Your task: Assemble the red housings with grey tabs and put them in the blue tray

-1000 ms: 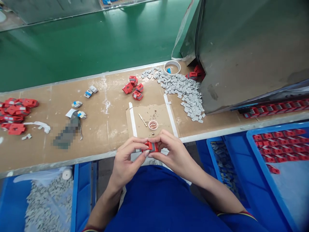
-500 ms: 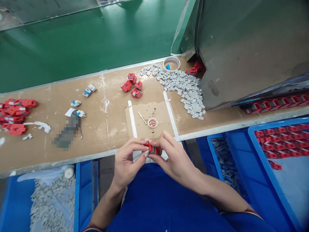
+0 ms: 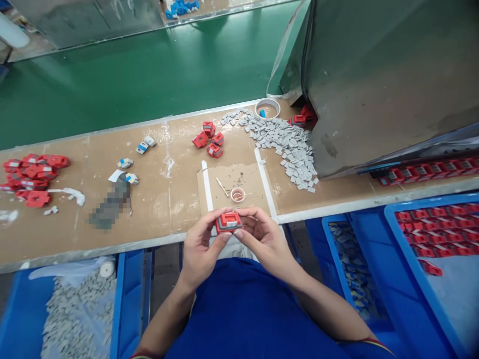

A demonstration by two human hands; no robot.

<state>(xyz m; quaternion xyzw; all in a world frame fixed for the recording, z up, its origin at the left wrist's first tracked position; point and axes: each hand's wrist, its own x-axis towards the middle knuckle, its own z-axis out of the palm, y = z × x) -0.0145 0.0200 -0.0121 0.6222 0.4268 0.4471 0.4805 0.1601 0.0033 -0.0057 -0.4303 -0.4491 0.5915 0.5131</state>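
A red plastic piece with a grey band and a raised, frame-like top [image 3: 229,222] is held between my two hands at the table's front edge. My left hand [image 3: 204,244] grips its left side, thumb at the near face. On the right side, my right hand [image 3: 264,242] pinches it with thumb and fingers. Just beyond lies a cardboard sheet [image 3: 250,179] with white tape strips, bearing a small cup of reddish liquid [image 3: 237,194] with a thin stick in it and a white stick [image 3: 222,187]. Several similar red pieces [image 3: 214,150] sit farther back.
Many small grey tiles [image 3: 295,154] spread at the back right, beside a tape roll [image 3: 267,108]. More red pieces [image 3: 35,172] are heaped at left. A metal housing [image 3: 392,85] blocks the right. Blue bins [image 3: 415,264] flank me; one holds rows of red pieces.
The red piece has been turned so its raised top and grey band face me. Both hands have shifted their fingers around it, and the camera view has moved slightly.
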